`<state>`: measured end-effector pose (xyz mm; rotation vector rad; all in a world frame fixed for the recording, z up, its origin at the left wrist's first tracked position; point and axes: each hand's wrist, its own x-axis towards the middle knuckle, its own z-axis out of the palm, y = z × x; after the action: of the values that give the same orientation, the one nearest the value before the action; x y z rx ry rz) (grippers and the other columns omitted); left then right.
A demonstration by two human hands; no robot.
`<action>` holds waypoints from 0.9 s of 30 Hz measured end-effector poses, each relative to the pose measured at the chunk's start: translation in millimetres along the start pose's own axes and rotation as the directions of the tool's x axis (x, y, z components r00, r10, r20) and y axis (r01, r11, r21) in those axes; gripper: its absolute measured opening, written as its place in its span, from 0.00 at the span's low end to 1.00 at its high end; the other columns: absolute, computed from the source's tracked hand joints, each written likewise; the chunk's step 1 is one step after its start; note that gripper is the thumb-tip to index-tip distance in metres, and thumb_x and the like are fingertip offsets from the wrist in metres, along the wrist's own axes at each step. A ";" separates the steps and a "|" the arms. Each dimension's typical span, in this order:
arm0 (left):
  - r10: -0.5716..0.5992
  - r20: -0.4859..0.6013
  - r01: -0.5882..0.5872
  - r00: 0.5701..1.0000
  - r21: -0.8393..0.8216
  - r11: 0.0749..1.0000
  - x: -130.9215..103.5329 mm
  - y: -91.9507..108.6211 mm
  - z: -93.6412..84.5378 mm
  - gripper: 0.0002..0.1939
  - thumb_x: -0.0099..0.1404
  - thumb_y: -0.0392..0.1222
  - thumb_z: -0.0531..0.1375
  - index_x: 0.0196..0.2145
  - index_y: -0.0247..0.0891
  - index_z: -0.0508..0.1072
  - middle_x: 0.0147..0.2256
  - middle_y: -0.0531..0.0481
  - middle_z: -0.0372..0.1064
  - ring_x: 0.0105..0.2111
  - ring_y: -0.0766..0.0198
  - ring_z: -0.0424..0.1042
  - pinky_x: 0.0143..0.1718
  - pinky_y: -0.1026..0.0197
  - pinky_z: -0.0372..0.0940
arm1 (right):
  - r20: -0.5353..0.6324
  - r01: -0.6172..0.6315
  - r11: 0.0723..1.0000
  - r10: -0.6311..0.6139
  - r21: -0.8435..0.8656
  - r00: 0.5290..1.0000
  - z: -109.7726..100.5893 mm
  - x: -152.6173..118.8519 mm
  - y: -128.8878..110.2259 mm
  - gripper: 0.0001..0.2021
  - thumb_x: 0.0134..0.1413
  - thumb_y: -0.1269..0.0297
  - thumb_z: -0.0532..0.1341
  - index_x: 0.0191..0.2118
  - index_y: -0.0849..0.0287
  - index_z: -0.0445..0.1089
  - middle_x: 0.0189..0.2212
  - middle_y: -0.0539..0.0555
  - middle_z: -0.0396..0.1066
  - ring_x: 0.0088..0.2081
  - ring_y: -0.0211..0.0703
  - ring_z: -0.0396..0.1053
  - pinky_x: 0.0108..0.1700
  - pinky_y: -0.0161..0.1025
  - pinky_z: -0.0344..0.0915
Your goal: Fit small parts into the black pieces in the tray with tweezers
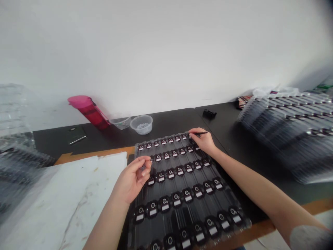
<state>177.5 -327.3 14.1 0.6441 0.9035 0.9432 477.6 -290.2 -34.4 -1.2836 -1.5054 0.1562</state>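
A clear plastic tray (156, 225) lies in front of me, filled with rows of small black parts (177, 198), each with a ring and a white label patch. My right hand (204, 141) is at the tray's far right corner. Its fingers pinch a thin black stick-like tool (199, 133), whose exact kind I cannot make out. Over the tray's left side, near the second row, my left hand (132, 178) has thumb and forefinger pressed together. Whatever they pinch, if anything, is too small to tell.
A clear bowl (143, 132) with tiny pieces stands beyond the tray, near a pink and red bottle (91, 111). Stacked trays rise at right (283, 139) and left (15, 173). A metal rod (78, 139), a black object (209, 113) and a white sheet (65, 198) lie around.
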 end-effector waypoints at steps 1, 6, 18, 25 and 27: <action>0.002 0.001 -0.002 1.000 -0.001 1.000 0.4 -0.1 -0.2 0.04 0.57 0.31 0.57 0.32 0.32 0.71 0.24 0.50 0.63 0.17 0.75 0.56 0.14 0.72 0.49 | -0.008 -0.003 1.000 0.003 0.004 1.000 -0.7 0.5 0.0 0.05 0.51 0.66 0.61 0.33 0.59 0.73 0.33 0.53 0.73 0.37 0.45 0.70 0.44 0.42 0.67; -0.005 0.003 0.005 1.000 -0.033 0.999 -2.4 -1.3 2.6 0.04 0.58 0.31 0.56 0.31 0.30 0.70 0.24 0.50 0.63 0.17 0.75 0.56 0.14 0.73 0.46 | -0.054 -0.054 0.993 0.059 0.101 0.997 -6.8 1.9 -23.5 0.07 0.54 0.63 0.60 0.35 0.60 0.72 0.35 0.55 0.73 0.38 0.46 0.70 0.42 0.43 0.68; -0.032 0.089 0.037 0.995 -0.053 0.998 -5.1 -4.7 8.0 0.12 0.63 0.42 0.53 0.32 0.30 0.70 0.24 0.47 0.65 0.16 0.75 0.55 0.14 0.71 0.44 | 0.427 0.013 0.892 -0.230 0.453 0.874 21.7 -12.9 -142.5 0.05 0.55 0.65 0.62 0.37 0.56 0.73 0.36 0.54 0.72 0.39 0.44 0.70 0.41 0.40 0.69; -0.034 0.112 0.040 0.993 -0.047 0.998 -5.9 -5.0 9.2 0.14 0.64 0.46 0.52 0.33 0.31 0.69 0.24 0.46 0.66 0.16 0.74 0.56 0.14 0.70 0.42 | 0.424 0.039 0.893 -0.250 0.447 0.870 30.0 -18.3 -138.0 0.06 0.56 0.66 0.61 0.39 0.55 0.73 0.36 0.54 0.72 0.39 0.44 0.70 0.41 0.40 0.67; -0.033 0.136 0.039 0.990 -0.040 0.998 -5.8 -5.7 9.1 0.14 0.64 0.46 0.52 0.33 0.32 0.68 0.24 0.46 0.66 0.16 0.73 0.56 0.14 0.70 0.41 | 0.418 0.048 0.893 -0.257 0.448 0.872 30.4 -17.4 -137.0 0.06 0.55 0.66 0.62 0.39 0.55 0.73 0.37 0.54 0.72 0.39 0.44 0.70 0.42 0.41 0.67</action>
<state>186.0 -335.8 16.1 0.6449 0.7704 0.8736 366.7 -343.5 35.4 -0.7896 -1.8481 0.6959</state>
